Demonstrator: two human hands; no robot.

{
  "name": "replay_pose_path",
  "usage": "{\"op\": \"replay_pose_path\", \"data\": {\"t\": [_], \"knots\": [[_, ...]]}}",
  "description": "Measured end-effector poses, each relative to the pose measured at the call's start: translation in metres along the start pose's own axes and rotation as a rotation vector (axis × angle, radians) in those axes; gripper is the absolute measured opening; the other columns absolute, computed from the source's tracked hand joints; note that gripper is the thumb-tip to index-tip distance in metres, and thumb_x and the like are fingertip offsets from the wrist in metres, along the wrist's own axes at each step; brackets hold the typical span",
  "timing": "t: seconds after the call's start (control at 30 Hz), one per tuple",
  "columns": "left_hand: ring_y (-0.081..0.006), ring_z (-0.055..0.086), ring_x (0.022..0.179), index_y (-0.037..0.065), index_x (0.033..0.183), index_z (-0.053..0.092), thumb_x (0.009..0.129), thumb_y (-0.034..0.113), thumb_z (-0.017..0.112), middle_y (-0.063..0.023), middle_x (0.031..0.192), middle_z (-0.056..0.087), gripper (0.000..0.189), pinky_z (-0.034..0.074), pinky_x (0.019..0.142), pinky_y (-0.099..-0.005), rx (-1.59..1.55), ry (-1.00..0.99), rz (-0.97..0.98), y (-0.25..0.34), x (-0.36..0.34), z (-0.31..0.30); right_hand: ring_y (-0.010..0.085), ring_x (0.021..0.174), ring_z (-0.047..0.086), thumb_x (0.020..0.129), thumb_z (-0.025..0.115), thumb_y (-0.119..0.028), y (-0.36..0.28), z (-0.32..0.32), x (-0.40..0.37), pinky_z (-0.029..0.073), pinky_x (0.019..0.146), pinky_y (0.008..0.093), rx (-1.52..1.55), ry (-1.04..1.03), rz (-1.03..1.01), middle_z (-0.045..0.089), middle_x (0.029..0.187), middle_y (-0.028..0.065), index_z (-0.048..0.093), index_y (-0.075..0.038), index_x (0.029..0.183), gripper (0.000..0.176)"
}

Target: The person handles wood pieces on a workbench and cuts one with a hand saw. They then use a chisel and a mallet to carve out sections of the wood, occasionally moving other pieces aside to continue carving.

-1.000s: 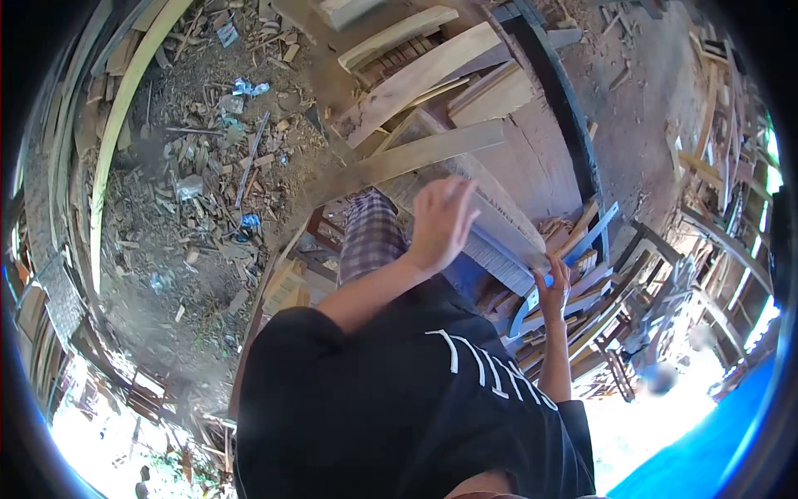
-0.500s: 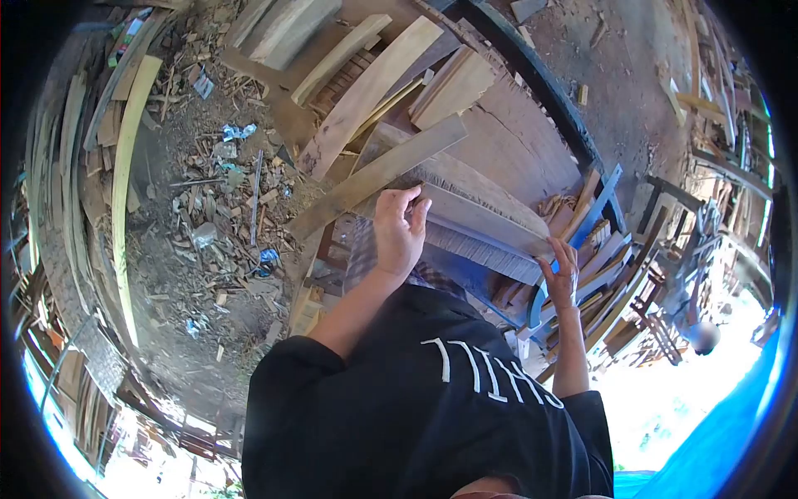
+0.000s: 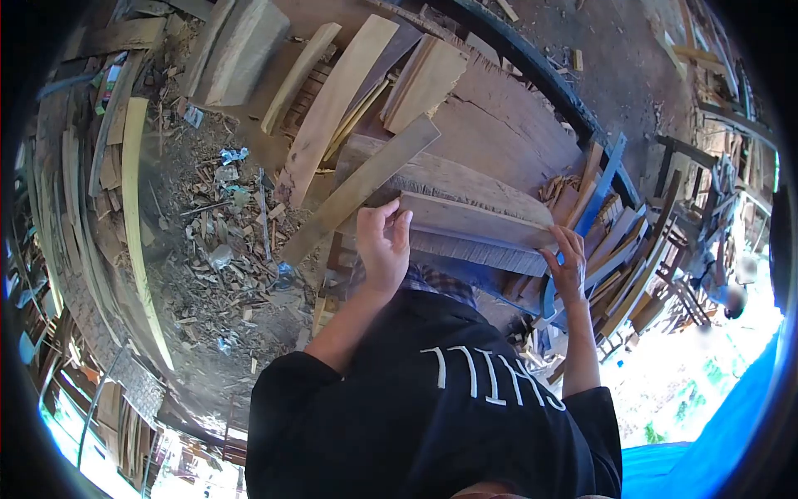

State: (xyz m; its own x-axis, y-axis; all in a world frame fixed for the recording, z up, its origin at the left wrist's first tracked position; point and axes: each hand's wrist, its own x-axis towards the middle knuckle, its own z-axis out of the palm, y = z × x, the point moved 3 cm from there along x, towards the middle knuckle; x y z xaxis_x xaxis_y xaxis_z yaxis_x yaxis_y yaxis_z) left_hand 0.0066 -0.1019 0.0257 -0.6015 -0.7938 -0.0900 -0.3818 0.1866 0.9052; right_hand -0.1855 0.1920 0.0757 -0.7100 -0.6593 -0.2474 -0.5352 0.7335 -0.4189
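head | plank [image 3: 475,219] crosswise, slanting down rightward | left hand [image 3: 383,248], right hand [image 3: 568,268] half-curled, pinching ends

Appears as a long, narrow wooden board [image 3: 475,223], pale greyish brown, straight along the edges and fairly smooth on the face. Lies lengthwise between left hand [image 3: 385,248] and right hand [image 3: 568,264], slanting lower toward the right in view. Ends on the right between the thumb and fingers of the right hand, gripped there. Reaches on the left to the left hand's fingertips, too close to tell whether touching. Sits just beside a rough-edged plank [image 3: 470,178] on the far side
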Motion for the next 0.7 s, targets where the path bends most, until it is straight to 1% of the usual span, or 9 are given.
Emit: {"op": "replay_pose_path", "data": {"t": [0.07,0.23,0.33,0.4,0.5,0.53,0.6,0.67,0.7], "knots": [[-0.0234,0.061,0.076,0.000,0.105,0.064,0.089,0.012,0.070,-0.0113,0.088,0.056,0.021,0.051,0.070,-0.0333,-0.002,-0.012,-0.006,0.000,0.000,0.000,0.0344,0.111,0.055,0.075,0.078,-0.012,0.000,0.000,0.001,0.047,0.095,0.0420,-0.010,0.014,-0.032,0.061,0.121,0.0136,0.062,-0.004,0.122,0.050],[-0.0230,0.059,0.075,0.001,0.107,0.064,0.089,0.013,0.070,-0.0108,0.086,0.055,0.022,0.050,0.069,-0.0341,0.020,-0.033,-0.030,0.002,0.002,0.000,0.0352,0.112,0.055,0.076,0.078,-0.012,0.001,0.000,0.000,0.046,0.096,0.0423,-0.009,0.009,-0.012,0.061,0.121,0.0140,0.062,-0.004,0.123,0.051],[-0.0220,0.057,0.073,0.003,0.112,0.065,0.088,0.015,0.071,-0.0099,0.084,0.054,0.027,0.048,0.068,-0.0351,0.114,-0.082,-0.043,0.003,0.006,-0.004,0.0360,0.113,0.055,0.077,0.077,-0.013,0.002,0.000,0.000,0.045,0.097,0.0426,0.007,0.007,-0.002,0.061,0.122,0.0147,0.062,-0.004,0.124,0.051],[-0.0151,0.054,0.069,0.006,0.117,0.066,0.087,0.013,0.072,-0.0055,0.082,0.053,0.031,0.047,0.063,-0.0294,0.140,-0.144,-0.043,0.006,0.012,-0.006,0.0362,0.113,0.055,0.077,0.077,-0.014,0.001,-0.001,0.000,0.045,0.097,0.0427,0.012,0.010,0.000,0.062,0.122,0.0147,0.062,-0.003,0.125,0.051],[-0.0143,0.053,0.068,0.009,0.119,0.066,0.086,0.011,0.073,-0.0038,0.080,0.053,0.034,0.046,0.063,-0.0287,0.141,-0.195,-0.049,0.008,0.018,-0.007,0.0358,0.113,0.055,0.077,0.077,-0.013,0.000,-0.002,0.002,0.045,0.097,0.0427,0.010,0.004,0.006,0.062,0.121,0.0146,0.062,-0.003,0.124,0.051],[-0.0143,0.053,0.068,0.009,0.119,0.066,0.086,0.011,0.073,-0.0038,0.080,0.053,0.034,0.046,0.063,-0.0287,0.134,-0.205,-0.045,0.010,0.020,-0.008,0.0358,0.113,0.055,0.076,0.077,-0.013,0.000,-0.002,0.002,0.045,0.097,0.0428,0.003,-0.003,0.009,0.061,0.121,0.0145,0.062,-0.003,0.123,0.050],[-0.0197,0.054,0.069,0.011,0.119,0.066,0.083,0.010,0.072,-0.0061,0.078,0.051,0.036,0.047,0.066,-0.0348,0.134,-0.245,-0.091,0.012,0.022,-0.008,0.0357,0.114,0.055,0.076,0.077,-0.013,-0.001,-0.005,0.003,0.045,0.097,0.0429,-0.017,-0.003,0.024,0.061,0.121,0.0144,0.062,-0.003,0.123,0.050],[-0.0186,0.054,0.067,0.012,0.118,0.066,0.083,0.010,0.072,-0.0052,0.077,0.050,0.036,0.047,0.066,-0.0339,0.142,-0.271,-0.070,0.010,0.022,-0.008,0.0339,0.117,0.053,0.072,0.079,-0.014,-0.007,-0.006,0.005,0.044,0.099,0.0430,-0.097,-0.040,0.013,0.060,0.122,0.0123,0.062,-0.006,0.122,0.053],[-0.0182,0.053,0.066,0.012,0.118,0.066,0.083,0.010,0.072,-0.0050,0.077,0.050,0.035,0.047,0.065,-0.0336,0.142,-0.270,-0.076,0.009,0.022,-0.008,0.0330,0.119,0.051,0.074,0.079,-0.018,-0.017,-0.010,0.008,0.041,0.101,0.0452,-0.158,-0.058,0.014,0.060,0.124,0.0118,0.061,-0.006,0.122,0.052]]}}
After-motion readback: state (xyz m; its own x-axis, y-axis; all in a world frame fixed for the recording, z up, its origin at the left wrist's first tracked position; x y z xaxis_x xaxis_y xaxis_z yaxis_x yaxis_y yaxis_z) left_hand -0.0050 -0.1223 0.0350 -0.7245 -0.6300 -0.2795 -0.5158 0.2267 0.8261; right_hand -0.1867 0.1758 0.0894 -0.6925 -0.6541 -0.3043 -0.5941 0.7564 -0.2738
